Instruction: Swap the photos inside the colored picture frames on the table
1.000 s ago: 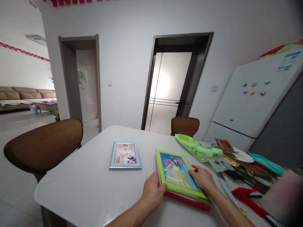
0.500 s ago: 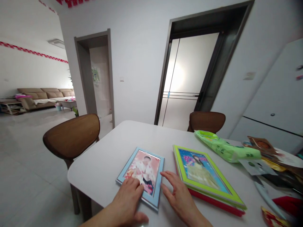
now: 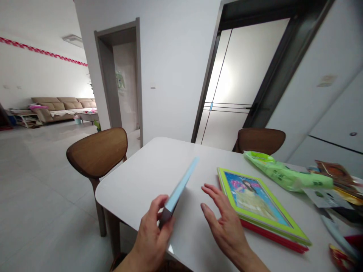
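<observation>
My left hand (image 3: 154, 230) grips the near end of a light blue picture frame (image 3: 181, 186), thumb on one side and fingers on the other. The frame is tilted up nearly on edge, so its photo is out of sight. My right hand (image 3: 224, 223) hovers to the right of it, fingers apart and holding nothing. Just beyond that hand lies a green picture frame (image 3: 272, 211) with a picture of a figure in a pale dress. Beneath it is a red frame (image 3: 276, 238), mostly covered.
The white table (image 3: 130, 185) carries a green plastic package (image 3: 292, 177) and assorted clutter (image 3: 337, 204) at the right. Brown chairs stand at the left (image 3: 99, 151) and the far side (image 3: 261, 140). A glass door (image 3: 235, 75) is behind.
My left hand has taken hold of the blue frame and raised it from flat to nearly on edge. My right hand has come away from it, fingers spread. The view has shifted slightly.
</observation>
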Motion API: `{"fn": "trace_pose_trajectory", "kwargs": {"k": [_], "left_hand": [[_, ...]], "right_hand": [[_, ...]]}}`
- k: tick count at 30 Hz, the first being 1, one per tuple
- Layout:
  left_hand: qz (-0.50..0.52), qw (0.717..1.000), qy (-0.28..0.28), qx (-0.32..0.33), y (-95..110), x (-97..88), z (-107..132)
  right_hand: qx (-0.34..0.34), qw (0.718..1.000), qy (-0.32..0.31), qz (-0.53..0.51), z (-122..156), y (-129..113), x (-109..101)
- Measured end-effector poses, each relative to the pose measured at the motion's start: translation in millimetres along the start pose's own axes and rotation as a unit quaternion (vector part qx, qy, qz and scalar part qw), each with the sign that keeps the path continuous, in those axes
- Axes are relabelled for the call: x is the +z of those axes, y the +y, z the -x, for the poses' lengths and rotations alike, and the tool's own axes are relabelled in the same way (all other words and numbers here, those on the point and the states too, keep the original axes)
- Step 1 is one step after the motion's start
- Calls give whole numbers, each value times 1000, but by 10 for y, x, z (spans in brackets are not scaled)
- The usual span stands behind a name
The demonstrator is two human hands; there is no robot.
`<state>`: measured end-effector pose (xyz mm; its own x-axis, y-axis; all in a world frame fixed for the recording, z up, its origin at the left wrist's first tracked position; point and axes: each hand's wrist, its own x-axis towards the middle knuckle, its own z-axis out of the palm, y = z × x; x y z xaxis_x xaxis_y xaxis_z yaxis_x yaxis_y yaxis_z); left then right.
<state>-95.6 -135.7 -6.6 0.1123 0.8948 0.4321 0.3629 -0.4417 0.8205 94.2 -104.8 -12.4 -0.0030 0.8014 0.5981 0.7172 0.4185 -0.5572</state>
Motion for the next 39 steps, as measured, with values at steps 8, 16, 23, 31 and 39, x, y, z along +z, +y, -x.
{"fn": "trace_pose_trajectory", "kwargs": {"k": [8,16,23,31,39], "left_hand": [[88,986,64,-128,-341,21,160],[-260,965,-36,-17,-750,3,485],[-364,926,-47,82,-791,18,513],[-382,915,-63,111,-867,26,516],[-289,934,-205,53,-596,-42,299]], "right_hand": [[11,981,-194,-3,127,20,507],[-14,963,-265,48,187,63,434],[-22,958,-276,73,222,97,429],[-16,947,-302,105,247,86,411],[-71,916,-393,29,99,39,277]]}}
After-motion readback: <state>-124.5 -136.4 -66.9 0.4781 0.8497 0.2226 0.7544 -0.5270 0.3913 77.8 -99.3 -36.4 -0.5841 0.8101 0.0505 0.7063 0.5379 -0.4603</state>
